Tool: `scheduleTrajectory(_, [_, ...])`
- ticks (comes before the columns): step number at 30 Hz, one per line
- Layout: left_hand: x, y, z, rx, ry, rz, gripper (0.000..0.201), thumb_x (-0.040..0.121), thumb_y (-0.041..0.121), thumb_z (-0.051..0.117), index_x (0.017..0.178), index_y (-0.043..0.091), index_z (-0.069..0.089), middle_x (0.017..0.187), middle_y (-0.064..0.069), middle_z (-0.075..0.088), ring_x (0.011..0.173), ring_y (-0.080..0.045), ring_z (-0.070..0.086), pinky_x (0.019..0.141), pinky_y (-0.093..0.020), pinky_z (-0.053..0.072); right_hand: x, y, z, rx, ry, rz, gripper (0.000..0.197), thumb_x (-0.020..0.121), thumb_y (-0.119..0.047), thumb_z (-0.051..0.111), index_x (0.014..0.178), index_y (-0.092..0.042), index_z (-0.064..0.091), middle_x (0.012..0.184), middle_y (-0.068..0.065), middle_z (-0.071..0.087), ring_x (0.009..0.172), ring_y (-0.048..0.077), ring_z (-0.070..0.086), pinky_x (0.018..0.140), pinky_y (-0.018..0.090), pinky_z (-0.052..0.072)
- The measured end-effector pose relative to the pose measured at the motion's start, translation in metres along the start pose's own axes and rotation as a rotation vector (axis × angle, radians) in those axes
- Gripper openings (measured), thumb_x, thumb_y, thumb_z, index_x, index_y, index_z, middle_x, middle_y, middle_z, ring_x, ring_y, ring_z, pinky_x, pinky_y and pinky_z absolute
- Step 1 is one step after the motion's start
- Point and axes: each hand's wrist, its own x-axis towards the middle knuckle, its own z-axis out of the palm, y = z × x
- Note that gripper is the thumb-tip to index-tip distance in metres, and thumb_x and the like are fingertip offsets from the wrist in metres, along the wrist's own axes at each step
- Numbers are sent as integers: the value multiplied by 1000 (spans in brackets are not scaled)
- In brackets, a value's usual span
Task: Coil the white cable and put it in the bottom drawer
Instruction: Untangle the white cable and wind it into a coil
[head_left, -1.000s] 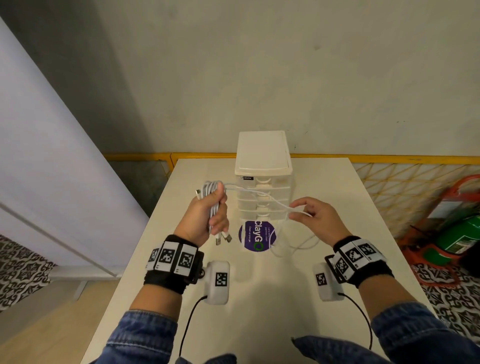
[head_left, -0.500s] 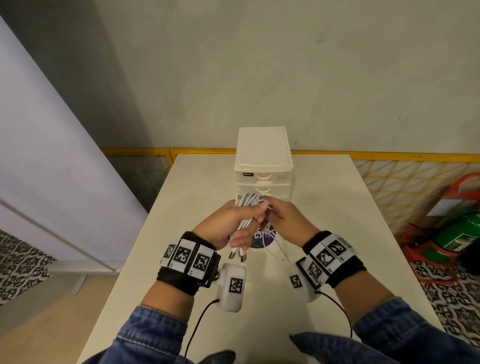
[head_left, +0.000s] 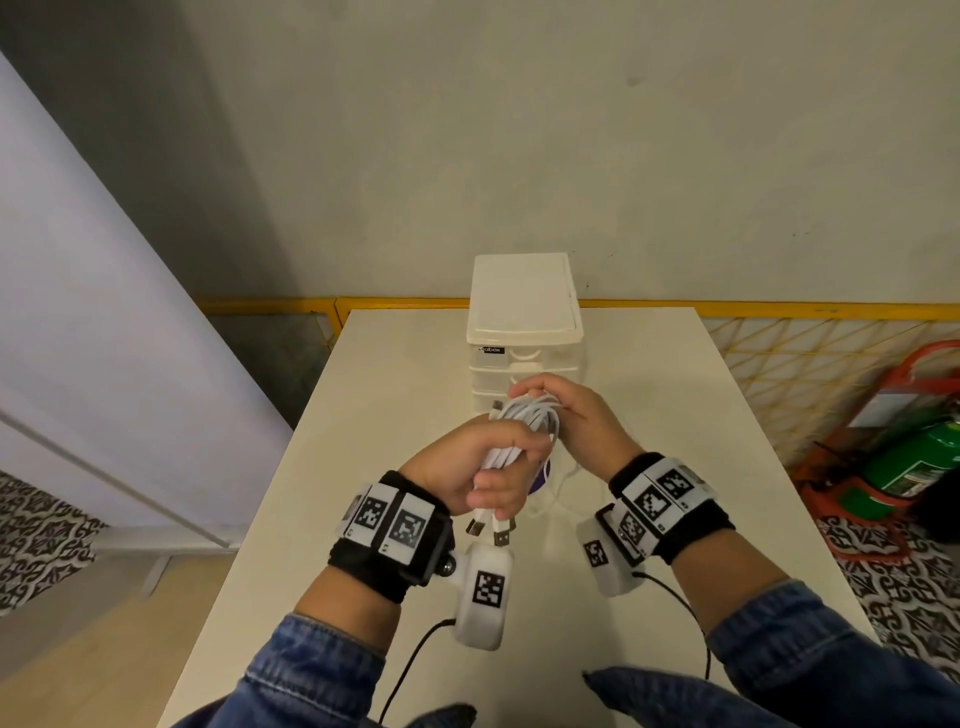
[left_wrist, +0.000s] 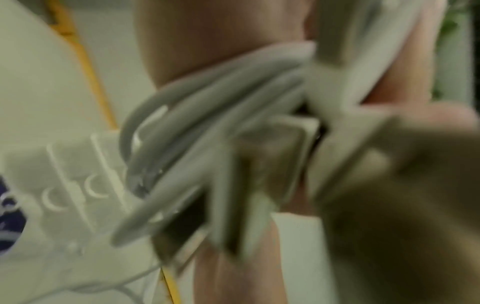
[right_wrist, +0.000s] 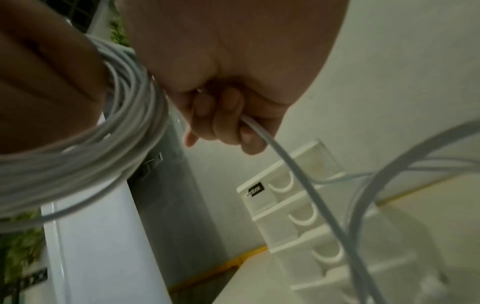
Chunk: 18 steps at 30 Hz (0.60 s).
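A bundle of white cable (head_left: 524, 423) loops is held upright in my left hand (head_left: 478, 470), fingers curled round it; two USB plugs (head_left: 491, 527) stick out below the fist. My right hand (head_left: 566, 415) reaches over the top of the bundle and pinches a loose strand of the cable (right_wrist: 262, 133), which trails down toward the table. In the left wrist view the cable loops (left_wrist: 207, 115) are blurred. A white drawer unit (head_left: 523, 332) stands just behind the hands; its lower drawers are hidden by them. The drawers (right_wrist: 298, 216) that show appear closed.
The white table (head_left: 395, 395) carries a purple round label (head_left: 543, 478) partly hidden under the hands. A yellow rail (head_left: 270, 305) runs behind the table. A green cylinder (head_left: 909, 462) and red stand sit on the floor at the right.
My right hand came from the right to the bundle, then rose over its top with the strand. The slack loop on the table has shortened. Both hands have come nearer to me.
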Motion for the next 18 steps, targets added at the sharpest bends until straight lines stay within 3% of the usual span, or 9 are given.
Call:
scheduleTrajectory(3, [0,-3,-5,-158,-97,55,19,86,20,53,70,11,50,32,9,40,22,-5,35,38,-17,41,-2,2,9,110,-11,-4,23,77,-33,55,96,-22,64,100,9,67,99,28,62,94,46,47])
scheduleTrajectory(6, [-2,-2,-12,-240,-150,107,19,86,25,56,70,14,56,33,10,45,24,-4,40,38,-17,40,-2,8,14,89,18,28,25,84,-20,54,104,-9,65,104,19,68,100,31,62,95,51,47])
scheduleTrajectory(10, [-8,12,-22,-364,-160,239,20,89,23,52,72,14,57,36,8,50,26,-4,45,37,-17,40,-8,19,26,-67,53,94,23,93,-28,48,104,-17,65,100,11,70,94,28,64,90,51,48])
scheduleTrajectory(14, [-11,17,-32,-423,-51,321,29,91,32,51,69,14,55,33,7,44,24,-6,40,36,-18,38,-12,12,49,-89,103,63,17,89,-32,45,97,-42,56,94,7,69,87,26,62,81,43,48])
scheduleTrajectory(16, [-12,17,-34,-461,-16,365,32,91,37,50,68,14,53,33,6,43,24,-6,39,37,-19,39,-11,14,59,-118,106,81,18,91,-28,48,101,-39,57,93,14,69,87,31,62,80,44,49])
scheduleTrajectory(18, [-16,20,-38,-479,7,418,32,87,41,58,68,15,52,34,6,43,25,-6,40,38,-20,41,-10,19,68,-178,87,114,12,92,-25,50,99,-33,58,84,15,68,78,28,62,75,42,48])
